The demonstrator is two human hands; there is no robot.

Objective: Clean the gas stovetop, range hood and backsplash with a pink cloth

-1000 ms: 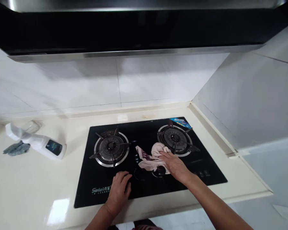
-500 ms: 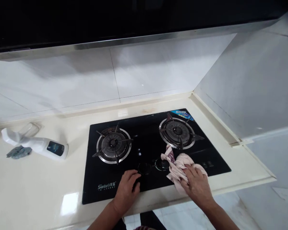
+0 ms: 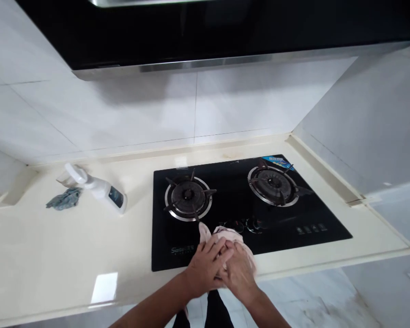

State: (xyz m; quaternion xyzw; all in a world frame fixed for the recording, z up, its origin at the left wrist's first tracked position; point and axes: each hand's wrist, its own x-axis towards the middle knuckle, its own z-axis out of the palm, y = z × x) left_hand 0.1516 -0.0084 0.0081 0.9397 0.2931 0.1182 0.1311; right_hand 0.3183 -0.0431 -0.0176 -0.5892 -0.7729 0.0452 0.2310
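A pale pink cloth (image 3: 228, 235) lies bunched at the front edge of the black gas stove (image 3: 228, 182), just left of its front middle. My right hand (image 3: 238, 271) is closed on the cloth and presses it against the glass. Against it lies my left hand (image 3: 207, 266), its fingers overlapping those of the right and also on the cloth. One corner of the cloth pokes up beside the left burner (image 3: 187, 196). Two round control knobs (image 3: 237, 226) show just behind the cloth. Part of the cloth is hidden under both hands.
Left of the stove, a white spray bottle (image 3: 99, 187) lies on its side on the cream counter (image 3: 71, 237), beside a crumpled grey-blue rag (image 3: 64, 199). The right burner (image 3: 273, 184) stands farther back. A black range hood (image 3: 225, 32) overhangs the stove; a wall (image 3: 372, 123) bounds the right.
My right hand has moved left with the cloth, from the right knob to the stove's front edge. My left hand has come onto the cloth and meets it. The view has shifted left.
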